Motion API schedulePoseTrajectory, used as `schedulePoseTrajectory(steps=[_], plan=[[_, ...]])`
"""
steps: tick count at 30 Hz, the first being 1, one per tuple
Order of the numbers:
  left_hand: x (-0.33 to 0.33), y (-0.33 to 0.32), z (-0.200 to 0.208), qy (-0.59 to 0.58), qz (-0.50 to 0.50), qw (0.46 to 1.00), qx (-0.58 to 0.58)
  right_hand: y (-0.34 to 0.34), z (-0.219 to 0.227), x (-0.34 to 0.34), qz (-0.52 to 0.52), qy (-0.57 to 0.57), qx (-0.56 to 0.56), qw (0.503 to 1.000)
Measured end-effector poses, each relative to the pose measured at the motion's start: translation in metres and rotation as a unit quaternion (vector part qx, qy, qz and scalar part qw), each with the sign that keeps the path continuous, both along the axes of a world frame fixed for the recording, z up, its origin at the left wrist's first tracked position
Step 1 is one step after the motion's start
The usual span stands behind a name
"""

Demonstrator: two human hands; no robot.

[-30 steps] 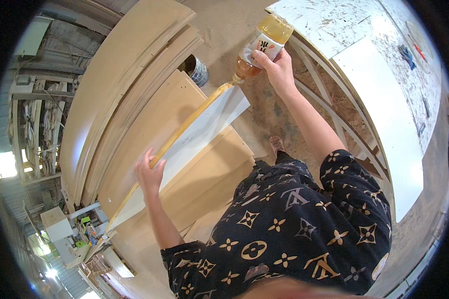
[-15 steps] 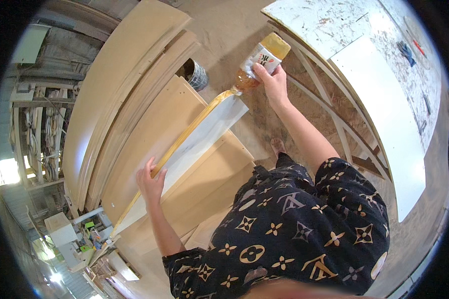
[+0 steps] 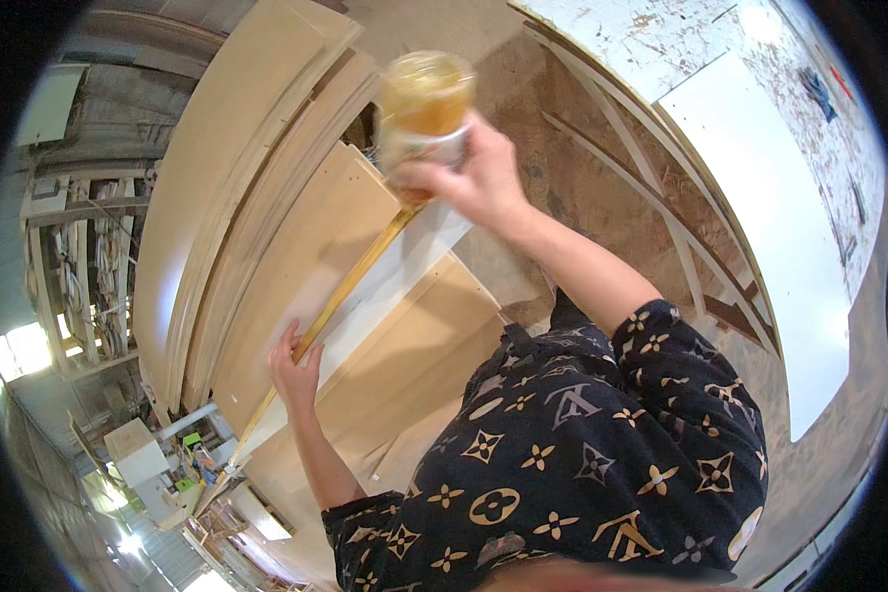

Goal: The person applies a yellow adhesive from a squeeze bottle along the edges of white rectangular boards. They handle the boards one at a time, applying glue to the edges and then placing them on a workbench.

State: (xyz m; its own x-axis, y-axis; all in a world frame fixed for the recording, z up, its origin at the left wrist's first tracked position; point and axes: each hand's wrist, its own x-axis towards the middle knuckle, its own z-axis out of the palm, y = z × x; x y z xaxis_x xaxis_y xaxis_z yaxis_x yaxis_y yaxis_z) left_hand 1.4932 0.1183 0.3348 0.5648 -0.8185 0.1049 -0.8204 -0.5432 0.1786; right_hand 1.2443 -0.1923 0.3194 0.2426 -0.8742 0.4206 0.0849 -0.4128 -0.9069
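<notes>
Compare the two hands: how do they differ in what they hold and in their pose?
The right hand is raised and grips a clear bottle of amber liquid, tipped nozzle-down at the panel's upper end. The left hand is lower, resting on the yellow edge of the white panel and holding nothing. Both hands are bare and reach to the same panel.

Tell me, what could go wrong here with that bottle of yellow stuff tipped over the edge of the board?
The right hand holds the bottle tipped at the top of the white board's edge, which already carries a yellow line. Liquid could run off the narrow edge onto the white face or the wooden panels beside it. The left hand rests right on that coated edge, so fingers may get sticky. The one-handed grip looks loose enough that the bottle might slip.
</notes>
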Motion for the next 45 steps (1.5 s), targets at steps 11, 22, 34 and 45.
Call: schedulePoseTrajectory(steps=[11,22,34,45], plan=[[0.013,0.016,0.000,-0.004,-0.002,1.000,-0.021,-0.036,-0.057,-0.033,-0.042,0.002,0.231,0.972],[0.012,0.023,0.022,-0.022,0.010,1.000,0.018,0.008,-0.059,-0.008,0.021,-0.258,0.332,0.907],[0.017,0.028,0.027,-0.028,0.028,0.999,0.015,0.028,-0.047,-0.004,0.042,-0.220,0.232,0.947],[0.013,0.028,0.032,-0.011,0.049,0.998,0.023,0.031,-0.051,-0.002,0.081,-0.279,0.239,0.927]])
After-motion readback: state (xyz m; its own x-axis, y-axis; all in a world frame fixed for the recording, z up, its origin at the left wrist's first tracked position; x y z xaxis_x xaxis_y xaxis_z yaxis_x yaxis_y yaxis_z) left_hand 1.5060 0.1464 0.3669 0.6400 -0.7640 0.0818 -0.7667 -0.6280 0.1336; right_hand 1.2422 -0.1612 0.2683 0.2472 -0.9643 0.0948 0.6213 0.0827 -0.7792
